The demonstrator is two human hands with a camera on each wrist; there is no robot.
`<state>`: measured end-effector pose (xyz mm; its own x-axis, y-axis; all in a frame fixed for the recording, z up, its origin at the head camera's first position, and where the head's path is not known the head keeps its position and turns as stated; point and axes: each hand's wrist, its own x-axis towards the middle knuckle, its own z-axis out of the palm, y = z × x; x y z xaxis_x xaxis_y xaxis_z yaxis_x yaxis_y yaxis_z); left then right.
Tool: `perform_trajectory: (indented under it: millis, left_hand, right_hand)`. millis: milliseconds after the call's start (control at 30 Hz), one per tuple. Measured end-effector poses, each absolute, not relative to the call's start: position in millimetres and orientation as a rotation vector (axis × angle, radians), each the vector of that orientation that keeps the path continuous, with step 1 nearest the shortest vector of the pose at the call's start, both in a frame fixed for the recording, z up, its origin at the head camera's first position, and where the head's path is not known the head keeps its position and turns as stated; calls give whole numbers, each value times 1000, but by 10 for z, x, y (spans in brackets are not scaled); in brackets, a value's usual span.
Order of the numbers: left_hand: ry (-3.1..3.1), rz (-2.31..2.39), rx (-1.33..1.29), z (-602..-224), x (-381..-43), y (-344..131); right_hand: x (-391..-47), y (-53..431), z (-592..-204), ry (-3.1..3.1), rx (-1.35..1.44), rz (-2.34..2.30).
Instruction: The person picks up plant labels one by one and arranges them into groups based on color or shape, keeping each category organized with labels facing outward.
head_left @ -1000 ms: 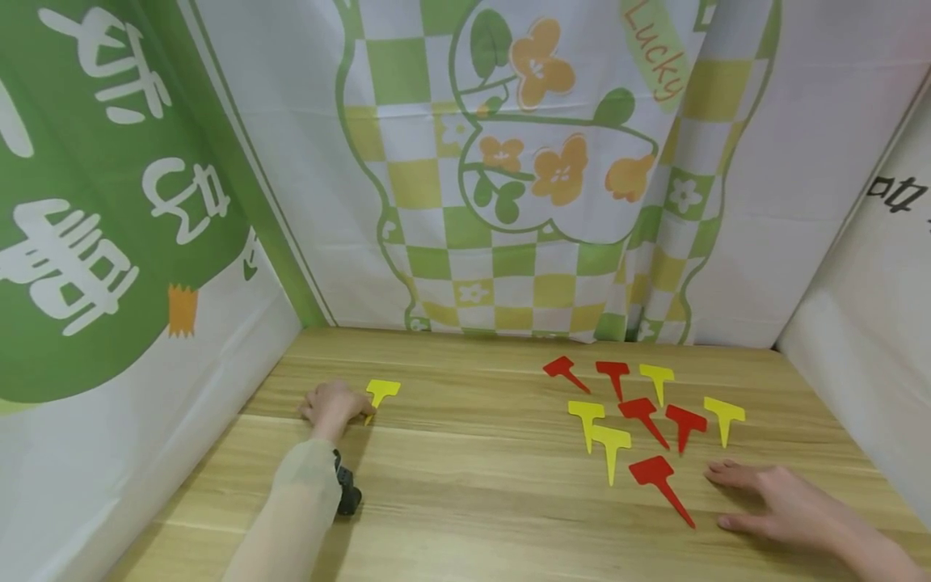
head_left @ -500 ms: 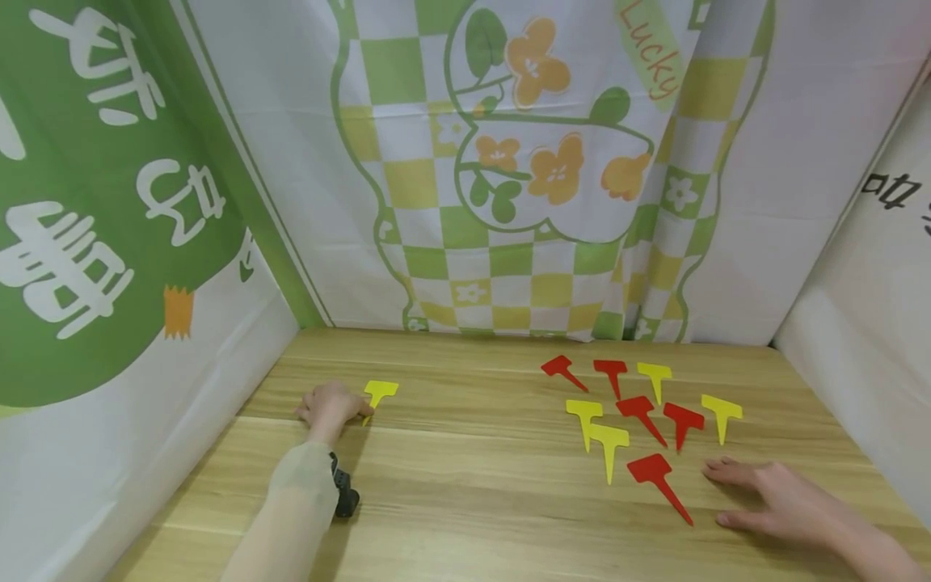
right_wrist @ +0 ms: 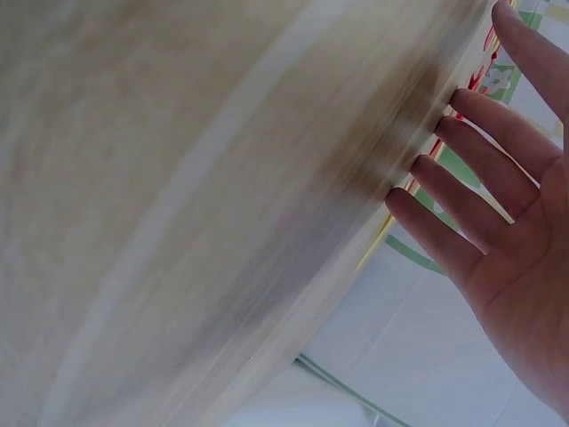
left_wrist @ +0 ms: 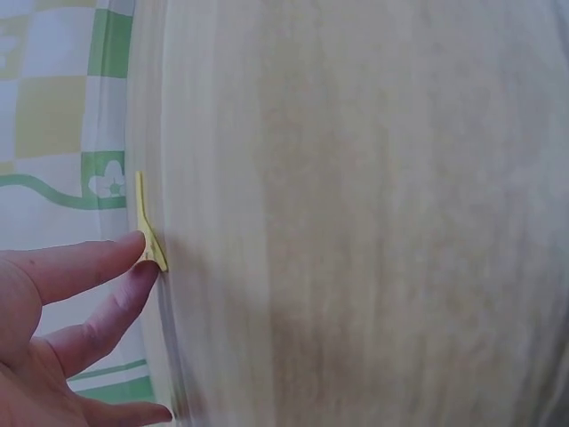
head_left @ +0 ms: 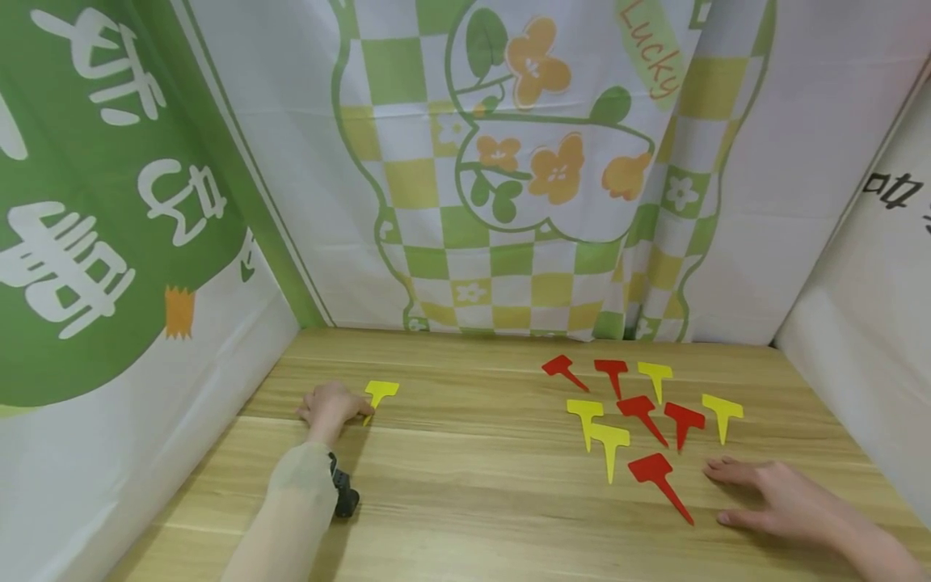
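At the left of the head view, my left hand (head_left: 330, 408) is over the table beside a yellow T-shaped plant label (head_left: 381, 390). The left wrist view shows the thumb and a finger pinching this label (left_wrist: 142, 200) near the tabletop. On the right, my right hand (head_left: 781, 499) lies low with fingers spread and holds nothing; its fingertips (right_wrist: 396, 197) are at the table surface. Nearest to it is a red T-shaped plant label (head_left: 652, 469), just left of the thumb and apart from it.
Several more red labels (head_left: 637, 406) and yellow labels (head_left: 611, 436) lie loosely grouped on the right half of the wooden table (head_left: 465, 485). Two yellow ones overlap slightly. A patterned cloth (head_left: 509, 275) hangs along the back edge, with printed cloth walls on both sides.
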<state>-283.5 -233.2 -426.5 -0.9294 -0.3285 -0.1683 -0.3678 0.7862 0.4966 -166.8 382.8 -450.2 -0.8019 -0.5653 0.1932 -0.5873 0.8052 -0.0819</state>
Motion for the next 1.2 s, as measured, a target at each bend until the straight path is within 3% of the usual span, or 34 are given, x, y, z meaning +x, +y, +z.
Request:
perform_trajectory:
  millis: [333,633,967,1200]
  left_hand:
    - [3006,863,-474,-4290,-2827,-2439]
    - [3125,920,-114,-4409,-2905,-2577]
    - [3093,847,463,-4471,-2923,-2785]
    - [2968,840,606,-4464,-3000,-2920]
  right_hand:
    - [-1654,3816,-4509,-2845,894,196]
    - [-1657,3824,-4516,-2842,899,188]
    - [-1659,3831,-4546,-2826,914,197]
    - [-1670,3821,-4524,-2826,900,191]
